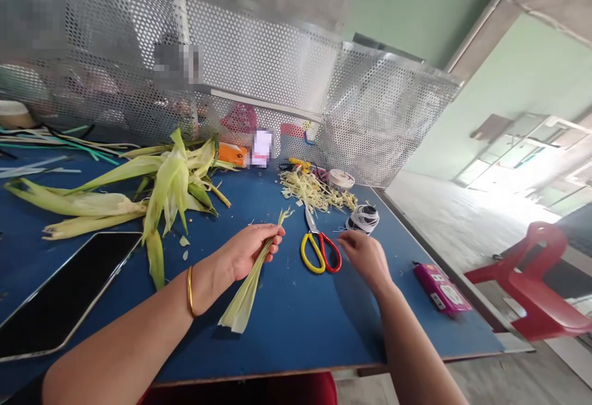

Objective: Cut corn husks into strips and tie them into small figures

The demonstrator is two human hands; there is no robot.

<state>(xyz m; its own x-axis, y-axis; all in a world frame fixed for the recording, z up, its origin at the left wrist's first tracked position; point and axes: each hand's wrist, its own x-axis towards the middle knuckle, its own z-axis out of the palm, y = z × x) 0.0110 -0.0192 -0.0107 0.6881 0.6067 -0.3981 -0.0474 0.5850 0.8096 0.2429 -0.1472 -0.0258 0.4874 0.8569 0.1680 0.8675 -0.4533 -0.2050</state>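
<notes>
My left hand (259, 248) is closed around a bundle of pale green corn husk strips (243, 306), whose frayed tips stick out above the fingers and whose wide ends hang toward me. My right hand (367, 257) pinches at the fingertips, where a fine white thread shows beside a dark spool (363, 219) wound with white. Between the hands lie scissors (319, 248) with one yellow and one red handle, blades pointing away. A heap of corn husks (171, 189) spreads on the left of the blue table (291, 325).
A large phone or tablet (69, 294) lies at the left. Husk shreds (308, 186) and a white tape roll (341, 179) sit farther back, before a perforated metal screen (259, 47). A magenta packet (441, 288) rests near the right edge; a red chair (546, 288) stands beyond.
</notes>
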